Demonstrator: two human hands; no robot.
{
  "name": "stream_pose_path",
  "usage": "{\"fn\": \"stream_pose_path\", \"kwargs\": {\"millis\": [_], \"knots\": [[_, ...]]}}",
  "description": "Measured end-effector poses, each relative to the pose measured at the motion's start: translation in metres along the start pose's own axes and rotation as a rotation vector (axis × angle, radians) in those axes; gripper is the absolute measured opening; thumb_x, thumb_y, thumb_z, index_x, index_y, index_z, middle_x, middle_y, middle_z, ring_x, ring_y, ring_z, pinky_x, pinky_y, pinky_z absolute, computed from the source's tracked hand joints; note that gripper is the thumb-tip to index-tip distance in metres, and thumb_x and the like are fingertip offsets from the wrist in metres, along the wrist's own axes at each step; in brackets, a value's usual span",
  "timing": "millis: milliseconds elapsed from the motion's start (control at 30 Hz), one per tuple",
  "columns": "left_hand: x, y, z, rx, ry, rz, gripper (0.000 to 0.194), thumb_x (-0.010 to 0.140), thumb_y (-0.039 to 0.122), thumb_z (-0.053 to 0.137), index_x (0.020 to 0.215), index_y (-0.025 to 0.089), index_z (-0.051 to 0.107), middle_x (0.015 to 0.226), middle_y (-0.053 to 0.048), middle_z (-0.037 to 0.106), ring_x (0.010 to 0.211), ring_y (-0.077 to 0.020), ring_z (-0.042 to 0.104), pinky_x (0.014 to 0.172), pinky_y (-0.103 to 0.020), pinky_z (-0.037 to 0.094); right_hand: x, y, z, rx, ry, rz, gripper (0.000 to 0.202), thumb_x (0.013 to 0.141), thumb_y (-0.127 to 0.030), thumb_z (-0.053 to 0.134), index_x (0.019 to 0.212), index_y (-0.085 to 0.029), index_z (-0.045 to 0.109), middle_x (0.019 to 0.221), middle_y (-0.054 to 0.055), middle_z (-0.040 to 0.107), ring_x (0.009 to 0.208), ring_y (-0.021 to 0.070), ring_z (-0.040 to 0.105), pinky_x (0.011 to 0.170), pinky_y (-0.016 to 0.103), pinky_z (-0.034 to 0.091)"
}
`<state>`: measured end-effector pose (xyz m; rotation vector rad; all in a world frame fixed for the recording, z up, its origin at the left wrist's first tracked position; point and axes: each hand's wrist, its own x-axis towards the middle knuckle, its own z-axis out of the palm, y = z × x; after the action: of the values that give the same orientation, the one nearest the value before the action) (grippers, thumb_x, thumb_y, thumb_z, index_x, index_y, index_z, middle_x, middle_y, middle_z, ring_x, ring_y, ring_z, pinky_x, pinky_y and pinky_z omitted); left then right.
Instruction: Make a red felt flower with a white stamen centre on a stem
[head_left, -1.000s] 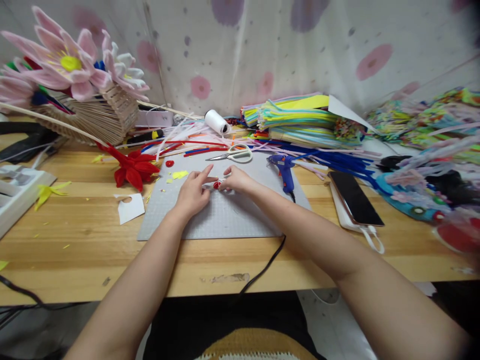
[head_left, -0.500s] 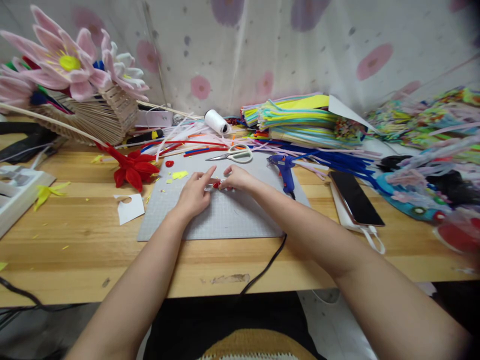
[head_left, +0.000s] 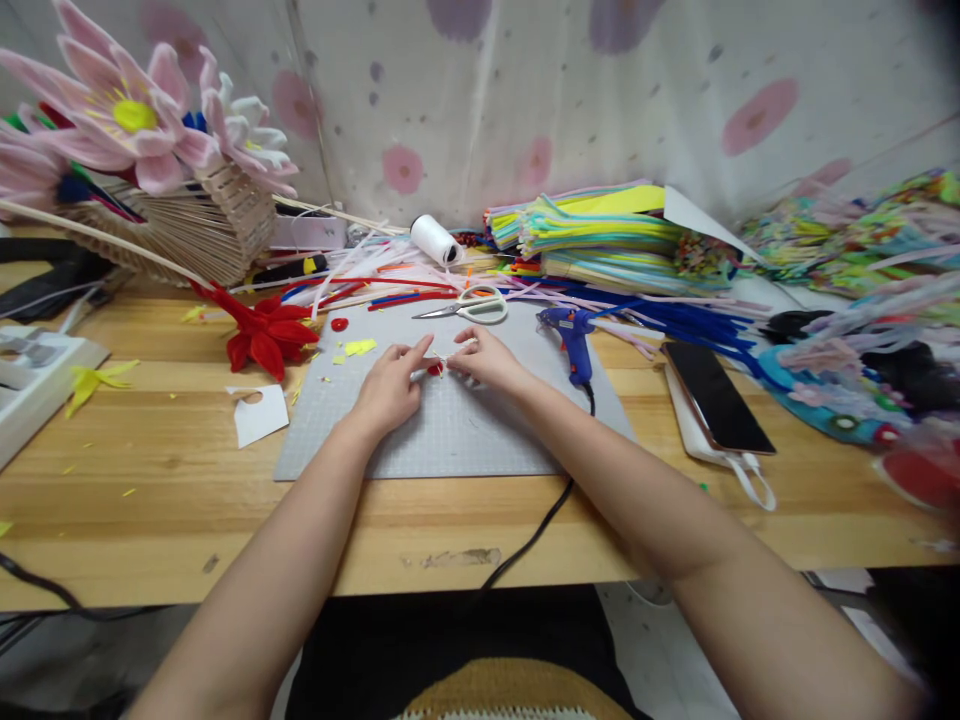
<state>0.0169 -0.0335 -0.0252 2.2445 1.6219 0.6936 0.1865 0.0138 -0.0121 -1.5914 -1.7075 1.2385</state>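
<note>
Lightness is suggested by the red piece (head_left: 435, 369), best edge-pinched; left hand (head_left: 391, 386) and right hand (head_left: 486, 358) are half-curled, their hold indiscernible.

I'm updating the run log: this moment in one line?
left hand: at red piece; right hand: beside it; scissors: beyond hands; glue gun: right of hands

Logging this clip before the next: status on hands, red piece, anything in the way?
Left hand at red piece, right hand close by; grips unclear. Piece between them, over gray mat. Scissors beyond, glue gun to the right; neither blocking.
</note>
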Motion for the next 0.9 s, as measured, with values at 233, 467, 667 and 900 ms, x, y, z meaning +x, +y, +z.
{"fn": "stream_pose_path", "kwargs": {"millis": [233,467,667,900], "knots": [[-0.002,0.003,-0.001,-0.085,0.057,0.018,0.078,0.066,-0.001,0.044,0.142,0.02,0.038,0.114,-0.005,0.063,0.109,-0.0176,0.053,0.099,-0.033,0.043,-0.011,0.021,0.004,0.008,0.231,-0.48,0.023,0.078,-0.022,0.052,0.1,-0.023,0.045,0.083,-0.002,0.068,0.076,0.0133,0.064,0.073,0.03,0.049],[-0.001,0.009,-0.005,-0.085,0.226,-0.125,0.061,0.075,0.011,0.054,0.134,0.02,0.046,0.097,-0.003,0.068,0.101,-0.0194,0.054,0.087,-0.031,0.046,-0.013,0.023,0.003,-0.205,0.165,-0.662,0.037,0.077,-0.009,0.047,0.111,-0.024,0.047,0.099,0.0,0.07,0.099,0.0168,0.062,0.087,0.035,0.048],[0.0,0.01,-0.002,-0.022,0.172,-0.204,0.061,0.075,0.026,0.065,0.133,0.02,0.046,0.09,-0.003,0.068,0.1,-0.0217,0.055,0.087,-0.034,0.044,-0.019,0.019,0.007,-0.397,0.138,-0.67,0.041,0.079,-0.01,0.049,0.118,-0.022,0.05,0.106,0.002,0.069,0.111,0.0204,0.054,0.094,0.037,0.044],[0.002,0.009,0.0,-0.027,0.141,-0.176,0.056,0.078,0.02,0.059,0.132,0.021,0.046,0.09,-0.002,0.069,0.1,-0.0214,0.056,0.086,-0.034,0.044,-0.02,0.018,0.007,-0.426,0.094,-0.627,0.044,0.08,-0.01,0.047,0.122,-0.021,0.048,0.11,0.002,0.068,0.114,0.0199,0.051,0.095,0.036,0.042]]}}
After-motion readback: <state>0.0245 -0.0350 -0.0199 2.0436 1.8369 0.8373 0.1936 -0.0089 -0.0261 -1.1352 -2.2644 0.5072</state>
